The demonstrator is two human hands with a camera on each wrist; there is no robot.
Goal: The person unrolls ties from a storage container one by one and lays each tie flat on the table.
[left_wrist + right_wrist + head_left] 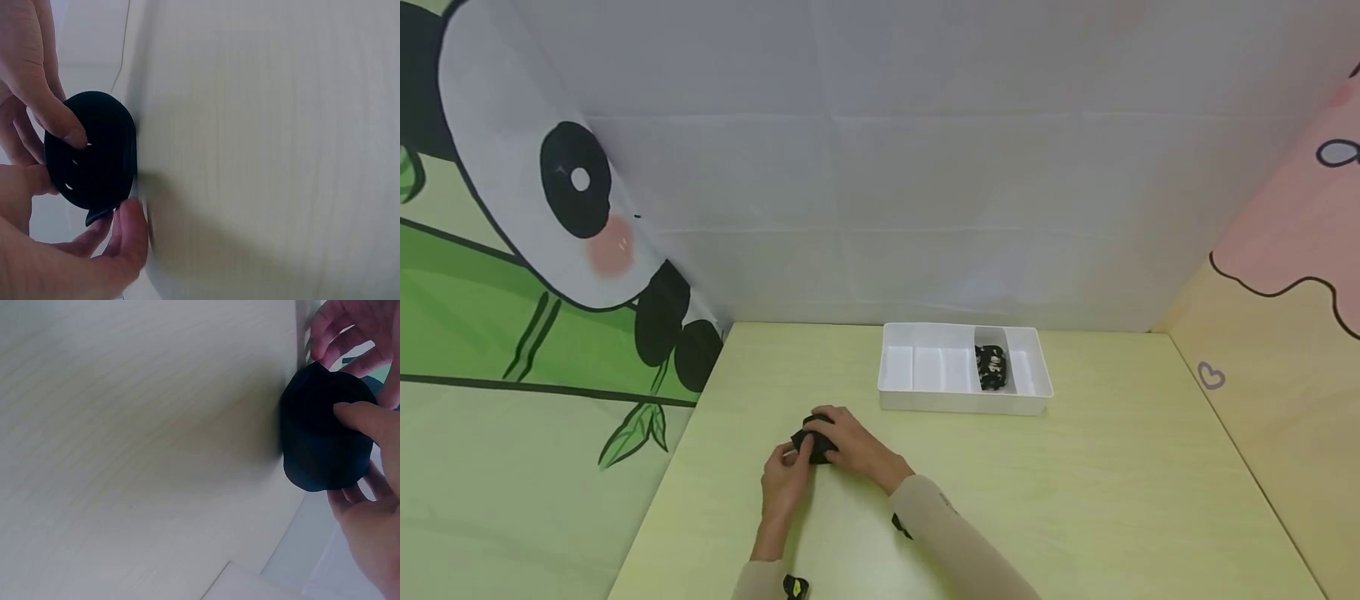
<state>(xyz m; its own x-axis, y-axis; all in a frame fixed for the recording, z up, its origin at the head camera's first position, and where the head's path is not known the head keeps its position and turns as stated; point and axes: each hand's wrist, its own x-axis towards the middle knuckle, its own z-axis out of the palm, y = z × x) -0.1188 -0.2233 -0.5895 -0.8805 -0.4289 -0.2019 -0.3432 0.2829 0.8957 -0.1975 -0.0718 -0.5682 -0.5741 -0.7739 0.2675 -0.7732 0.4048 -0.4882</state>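
Note:
A black roll of flat strip material (822, 450) is held by both hands low over the left part of the table. In the left wrist view the roll (103, 162) is oval, and a short loose end (100, 215) sticks out at its edge. My right hand (853, 443) grips the roll from the far side, its thumb (359, 419) pressed onto the coiled face. With curled fingers, my left hand (786, 482) pinches the roll near the loose end. Some of the fingers are hidden behind the roll.
A white divided tray (966, 402) stands at the back of the table (1075, 500). One of its compartments holds a black bundle with a pale pattern (992, 367). A white cloth wall (925, 167) rises behind the table, with printed panels on both sides.

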